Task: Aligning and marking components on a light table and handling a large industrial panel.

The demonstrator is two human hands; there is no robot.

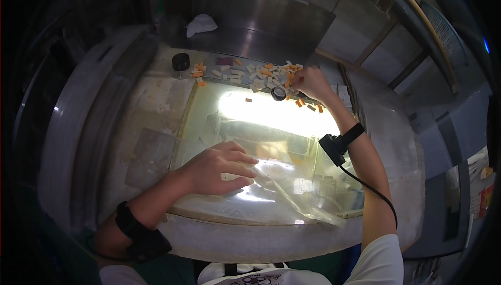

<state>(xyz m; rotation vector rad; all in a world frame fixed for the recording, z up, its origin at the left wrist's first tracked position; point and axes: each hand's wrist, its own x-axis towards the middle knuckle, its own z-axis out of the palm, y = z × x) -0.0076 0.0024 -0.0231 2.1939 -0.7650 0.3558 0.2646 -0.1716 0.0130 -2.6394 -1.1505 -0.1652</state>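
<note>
the small white and orange pieces [261, 73] lie in a loose heap at the far edge of the lit glass plate [209, 123], and a few orange ones are scattered a little to the right of the heap. the right hand [311, 82] reaches into the right end of this heap with the fingers curled down around some pieces; whether it really grips one is hidden by the knuckles, so i cannot tell. the left hand [219, 167] lies near the front of the plate, open, fingers stretched to the right and pressing on a clear plastic bag [292, 193], which is hard to make out against the bright light below. a small round black ring [278, 93] sits just beside the right hand, and a jar with a black lid [180, 65] stands at the left end of the heap. both wrists carry black bands; a small black box [334, 147] with a cable hangs at the right one. behind the heap there is a metal wall, and a crumpled white cloth [200, 24] lies on the shelf there. at the far right edge a red and yellow package [485, 199] is partly cut off and too blurred to describe further.
</note>
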